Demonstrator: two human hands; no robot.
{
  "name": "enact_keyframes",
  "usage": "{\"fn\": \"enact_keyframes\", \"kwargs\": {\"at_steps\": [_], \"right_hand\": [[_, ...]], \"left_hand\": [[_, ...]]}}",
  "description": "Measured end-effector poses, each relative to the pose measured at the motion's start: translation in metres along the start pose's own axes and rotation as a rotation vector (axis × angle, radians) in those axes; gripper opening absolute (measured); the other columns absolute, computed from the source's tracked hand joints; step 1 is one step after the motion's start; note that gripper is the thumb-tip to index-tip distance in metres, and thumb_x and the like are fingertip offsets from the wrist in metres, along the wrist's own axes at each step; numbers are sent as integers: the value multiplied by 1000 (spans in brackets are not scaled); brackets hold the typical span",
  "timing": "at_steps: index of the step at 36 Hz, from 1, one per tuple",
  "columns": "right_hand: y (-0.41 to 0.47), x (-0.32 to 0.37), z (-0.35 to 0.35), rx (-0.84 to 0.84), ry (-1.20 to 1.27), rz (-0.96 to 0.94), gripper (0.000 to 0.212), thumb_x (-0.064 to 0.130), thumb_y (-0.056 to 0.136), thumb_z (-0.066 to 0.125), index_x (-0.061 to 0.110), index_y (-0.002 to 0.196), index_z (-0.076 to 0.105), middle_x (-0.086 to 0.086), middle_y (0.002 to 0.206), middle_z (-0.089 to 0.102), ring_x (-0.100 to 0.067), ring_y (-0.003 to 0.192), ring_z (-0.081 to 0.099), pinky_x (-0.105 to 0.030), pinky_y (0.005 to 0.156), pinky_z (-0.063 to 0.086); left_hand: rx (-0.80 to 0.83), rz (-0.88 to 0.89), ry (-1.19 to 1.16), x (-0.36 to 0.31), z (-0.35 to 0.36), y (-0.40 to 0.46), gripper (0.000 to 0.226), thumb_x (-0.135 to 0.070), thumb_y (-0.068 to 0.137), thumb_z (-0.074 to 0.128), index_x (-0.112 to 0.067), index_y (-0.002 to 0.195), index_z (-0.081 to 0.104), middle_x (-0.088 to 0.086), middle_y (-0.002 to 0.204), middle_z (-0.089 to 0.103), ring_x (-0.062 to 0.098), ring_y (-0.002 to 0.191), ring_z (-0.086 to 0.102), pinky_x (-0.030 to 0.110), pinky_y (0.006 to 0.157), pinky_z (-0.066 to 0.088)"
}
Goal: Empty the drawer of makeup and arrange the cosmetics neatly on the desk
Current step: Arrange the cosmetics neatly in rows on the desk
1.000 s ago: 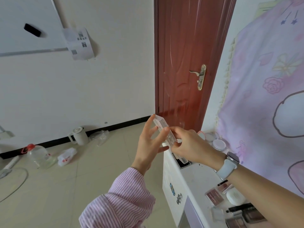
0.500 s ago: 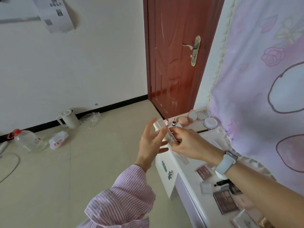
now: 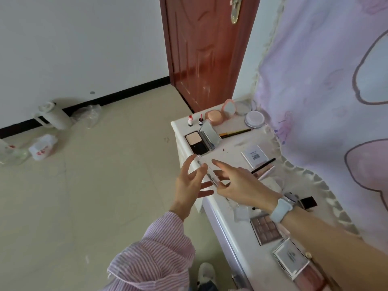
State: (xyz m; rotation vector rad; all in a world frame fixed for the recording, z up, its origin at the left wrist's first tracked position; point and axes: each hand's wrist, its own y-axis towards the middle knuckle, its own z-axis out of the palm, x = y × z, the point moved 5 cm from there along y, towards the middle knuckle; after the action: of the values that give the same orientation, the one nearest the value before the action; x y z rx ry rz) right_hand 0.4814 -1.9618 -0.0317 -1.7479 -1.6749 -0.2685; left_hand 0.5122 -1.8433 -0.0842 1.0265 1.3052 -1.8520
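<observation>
A flat clear makeup case [image 3: 206, 172] is seen edge-on, held above the front edge of the white desk [image 3: 231, 148]. My left hand [image 3: 189, 183] grips its left face with spread fingers and thumb. The near end of the case sits pinched in my right hand [image 3: 237, 185], whose index finger points out straight. On the desk lie an open powder compact [image 3: 197, 141], two small bottles [image 3: 190, 120], a pink round compact [image 3: 214, 117], a white jar [image 3: 254, 118], a white box [image 3: 255, 155] and an eyeshadow palette [image 3: 265, 228].
A patterned lilac cloth [image 3: 325, 91] hangs behind the desk and a brown door [image 3: 201, 49] stands beyond it. On the floor to the left are a white kettle [image 3: 56, 115], a plastic bag [image 3: 43, 147] and a clear bottle [image 3: 10, 154]. Another palette [image 3: 290, 258] lies near my right forearm.
The view has tilted down onto the desk. Both hands have lowered the clear case toward the desk top, and my right index finger has come off it.
</observation>
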Motion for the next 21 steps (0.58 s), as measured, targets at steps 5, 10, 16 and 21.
{"fn": "enact_keyframes", "kwargs": {"at_steps": [5,10,16,21], "right_hand": [[19,-23,5,-54,-166,-11,65,27,90,50,23,147,18,-4,122,62,-17,72,63,-35,80,53],[48,-54,8,-205,-134,66,52,23,92,46,20,141,31,-4,103,69,-13,63,59,-32,71,52],[61,-93,-3,-396,418,263,29,7,92,43,14,119,53,-4,97,67,-8,75,67,-28,71,54],[67,-106,-5,-423,570,347,26,-2,93,38,15,108,51,7,75,54,6,64,65,-7,46,43]], "left_hand": [[-4,8,-5,20,-1,24,36,-30,94,52,-30,129,45,0,92,73,30,79,71,44,70,59],[-40,-8,-6,34,-10,48,25,-30,100,37,-27,118,54,4,92,70,26,79,71,35,65,58],[-146,-138,-89,59,-46,75,31,-29,102,31,-21,109,60,5,93,67,18,76,68,39,70,55],[-120,-195,-83,65,-55,89,31,-30,101,35,-21,116,60,3,92,67,21,80,66,37,67,54]]}}
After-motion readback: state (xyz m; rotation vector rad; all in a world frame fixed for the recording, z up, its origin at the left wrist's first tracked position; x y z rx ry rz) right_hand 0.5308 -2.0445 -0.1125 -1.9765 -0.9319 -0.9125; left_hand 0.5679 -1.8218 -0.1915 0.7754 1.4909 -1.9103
